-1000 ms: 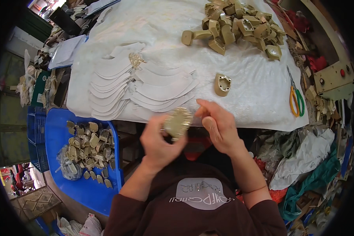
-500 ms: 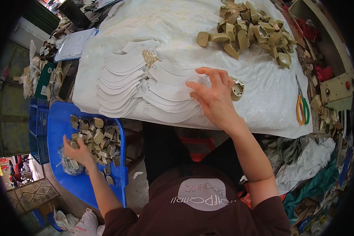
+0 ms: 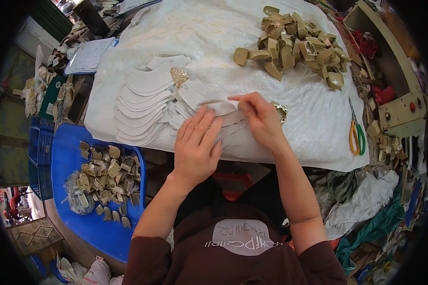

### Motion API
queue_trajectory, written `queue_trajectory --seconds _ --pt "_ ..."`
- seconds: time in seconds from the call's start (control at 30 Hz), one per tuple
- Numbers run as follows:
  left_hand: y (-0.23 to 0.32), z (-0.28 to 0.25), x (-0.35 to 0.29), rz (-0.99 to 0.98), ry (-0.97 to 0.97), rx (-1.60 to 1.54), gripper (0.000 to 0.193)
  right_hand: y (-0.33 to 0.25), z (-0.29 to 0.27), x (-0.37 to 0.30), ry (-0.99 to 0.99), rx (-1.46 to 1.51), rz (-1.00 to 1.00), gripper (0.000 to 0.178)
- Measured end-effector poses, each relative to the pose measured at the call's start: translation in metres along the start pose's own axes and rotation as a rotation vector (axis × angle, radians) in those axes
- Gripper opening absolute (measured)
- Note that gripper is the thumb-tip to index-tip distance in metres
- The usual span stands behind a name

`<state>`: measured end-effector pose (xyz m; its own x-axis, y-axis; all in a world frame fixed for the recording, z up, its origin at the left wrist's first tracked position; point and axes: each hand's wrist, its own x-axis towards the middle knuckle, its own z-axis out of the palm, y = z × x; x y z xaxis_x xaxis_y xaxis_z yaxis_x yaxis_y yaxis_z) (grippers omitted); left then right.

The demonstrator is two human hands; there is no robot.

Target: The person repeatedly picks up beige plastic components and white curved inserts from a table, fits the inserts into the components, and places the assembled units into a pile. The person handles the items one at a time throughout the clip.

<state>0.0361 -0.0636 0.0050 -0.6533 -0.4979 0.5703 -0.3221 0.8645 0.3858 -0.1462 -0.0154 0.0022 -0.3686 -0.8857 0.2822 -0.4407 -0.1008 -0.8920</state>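
Note:
Two columns of thin white curved pieces overlap like shingles on the white sheet (image 3: 214,38) that covers the table. At the right column, my right hand (image 3: 261,121) pinches the end of one white curved piece (image 3: 216,105), which lifts off the others. My left hand (image 3: 195,147) lies over the same column with its fingers stretched out and holds nothing. Just right of my right hand stands a gold-coloured hollow piece (image 3: 282,113), like a shoe heel, partly hidden by that hand. A glittery gold scrap (image 3: 179,76) rests at the top between the columns.
A pile of gold heel-like pieces (image 3: 302,47) covers the table's far right. Scissors (image 3: 355,135) with orange and green handles lie at the right edge. On my left, a blue tub (image 3: 71,232) holds many similar pieces and a clear plastic bag (image 3: 78,197).
My left hand has come from over the blue tub up to the white pieces. My right hand's spread fingers have closed on one white piece and raised it.

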Motion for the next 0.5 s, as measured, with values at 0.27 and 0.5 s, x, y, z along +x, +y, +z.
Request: queue_trajectory --seconds 0.27,0.5 --pt "0.016 -0.006 0.004 -0.029 -0.188 -0.023 0.041 -0.024 -0.042 -0.036 0.272 0.057 -0.198 0.01" --pt "0.044 0.013 0.003 -0.704 -0.166 -1.292 0.039 -0.029 -0.053 -0.047 0.114 -0.464 -0.197 0.022"
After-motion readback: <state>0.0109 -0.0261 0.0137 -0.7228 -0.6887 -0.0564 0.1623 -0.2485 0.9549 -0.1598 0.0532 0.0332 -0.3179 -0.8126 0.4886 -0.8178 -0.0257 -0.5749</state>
